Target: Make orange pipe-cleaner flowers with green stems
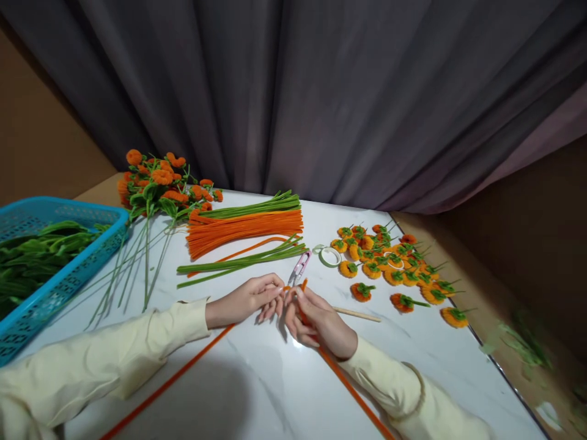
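Observation:
Near the middle of the table my left hand point(259, 298) and my right hand point(318, 321) meet, fingertips close together. Both pinch orange pipe cleaners point(351, 390), whose long ends trail down toward me on either side. A short orange tip sticks up above my right fingers; how the strands cross is partly hidden by the fingers. Just beyond lies a pink-handled pair of small scissors point(301, 264). A thin wooden stick point(358, 314) rests beside my right hand. Behind my left hand are loose green pipe cleaners point(238, 263).
A bundle of orange pipe cleaners point(245, 230) lies farther back, with green ones behind it. A roll of tape point(330, 257) and several small orange flower heads point(362, 291) are at right. At left stand a blue basket point(87, 269) of green leaves and a pile of stemmed orange flowers point(162, 177).

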A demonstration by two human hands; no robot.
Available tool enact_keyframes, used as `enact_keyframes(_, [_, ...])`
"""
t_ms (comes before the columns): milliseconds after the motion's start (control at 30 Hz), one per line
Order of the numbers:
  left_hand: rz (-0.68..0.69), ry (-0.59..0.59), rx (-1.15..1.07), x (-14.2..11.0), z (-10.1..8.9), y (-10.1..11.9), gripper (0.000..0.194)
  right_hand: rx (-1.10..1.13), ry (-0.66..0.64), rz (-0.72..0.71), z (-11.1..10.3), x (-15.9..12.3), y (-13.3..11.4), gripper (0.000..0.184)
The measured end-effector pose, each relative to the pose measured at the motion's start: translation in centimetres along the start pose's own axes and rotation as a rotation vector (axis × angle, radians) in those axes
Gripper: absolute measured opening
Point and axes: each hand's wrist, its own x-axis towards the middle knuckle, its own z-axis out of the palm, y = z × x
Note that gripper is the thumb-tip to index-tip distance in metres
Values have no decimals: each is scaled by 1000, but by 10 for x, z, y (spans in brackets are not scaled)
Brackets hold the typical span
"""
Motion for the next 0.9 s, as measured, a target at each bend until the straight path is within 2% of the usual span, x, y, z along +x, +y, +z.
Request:
enact_keyframes(100, [-33, -11, -40, 0, 0, 2, 33, -49, -44, 39, -4, 0, -1, 33])
enact_keyframes(267, [-71, 1, -86, -2, 1, 3, 33, -38, -107, 50, -6, 1, -1, 40])
enact_keyframes(433, [3, -15, 77, -5, 1, -1, 31, -100, -177, 110, -6, 0, -3, 41])
enact_keyframes(667, [39, -28, 183, -6, 1, 0, 29, -196, -156, 106, -6, -2, -2, 36])
enact_keyframes(900, [48, -20, 176, -7, 1, 0, 27, -134, -117, 109, -5, 0, -1, 37])
